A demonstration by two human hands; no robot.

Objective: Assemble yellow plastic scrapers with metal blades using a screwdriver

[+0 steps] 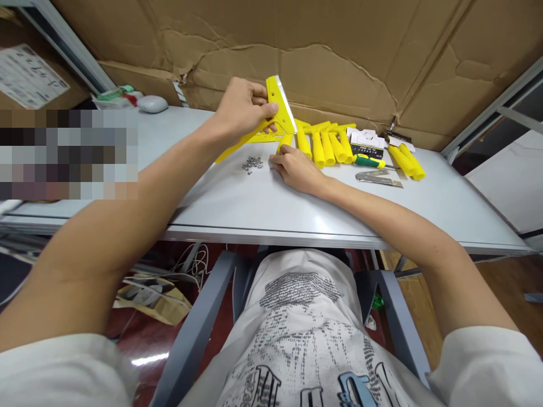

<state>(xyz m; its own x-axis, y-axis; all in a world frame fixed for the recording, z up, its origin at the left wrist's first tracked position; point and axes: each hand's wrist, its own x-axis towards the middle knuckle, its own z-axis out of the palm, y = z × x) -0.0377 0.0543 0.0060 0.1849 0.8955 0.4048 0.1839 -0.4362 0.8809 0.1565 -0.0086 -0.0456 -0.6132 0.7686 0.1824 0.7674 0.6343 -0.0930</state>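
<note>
My left hand (246, 110) is raised above the table, pinching a yellow scraper (278, 107) with a shiny metal blade (286, 104) along its right edge. Small holes show in the scraper's flat head. My right hand (292, 168) rests low on the tabletop with its fingers curled in. A yellow tubular handle (284, 142) shows just behind those fingers; whether they grip it or something smaller is hidden. Left of the right fingertips lies a small heap of metal screws (253, 163). Another yellow piece (231, 151) is partly covered by my left forearm.
Several yellow scraper handles (328, 150) lie in a row right of my hands. Beyond are a small box (367, 142), a green-and-yellow screwdriver (369, 161), metal blades (379, 178) and more yellow handles (406, 161). A cardboard wall (322, 56) backs the table. A computer mouse (153, 104) sits far left.
</note>
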